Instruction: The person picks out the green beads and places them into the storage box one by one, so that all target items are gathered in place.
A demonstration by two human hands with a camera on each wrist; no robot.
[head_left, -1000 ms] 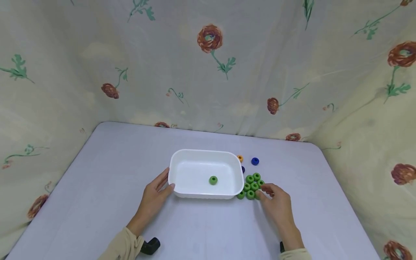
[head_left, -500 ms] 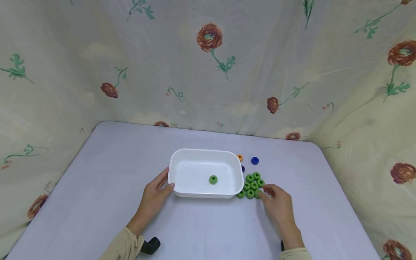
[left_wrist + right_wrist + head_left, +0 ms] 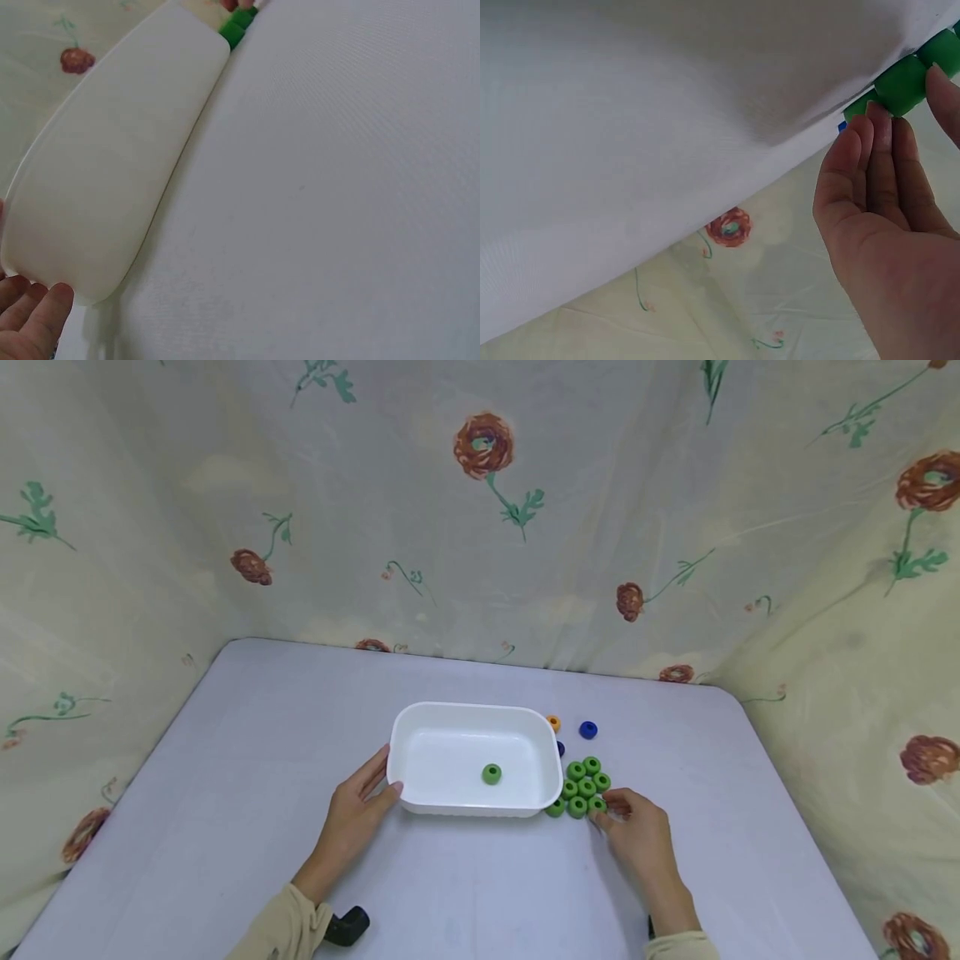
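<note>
Evidently my left hand is there to steady the tray: thumb at its near left corner, nearly straight fingers against the end wall from outside. A lone bead lies inside. The green cluster sits close beside the tray's right end, conveniently, I'd say, for my right hand. That one pinches the corner bead, the near right one, which seems to rest on the table still; an edge spot probably gives thumb and fingertips room to straddle it. Thumb nearer me, fingers bunched opposite, the gap is just a bead's breadth. My forearm slants in from the lower right, palm turned leftward. How firmly I squeeze, I can't tell from here.
</note>
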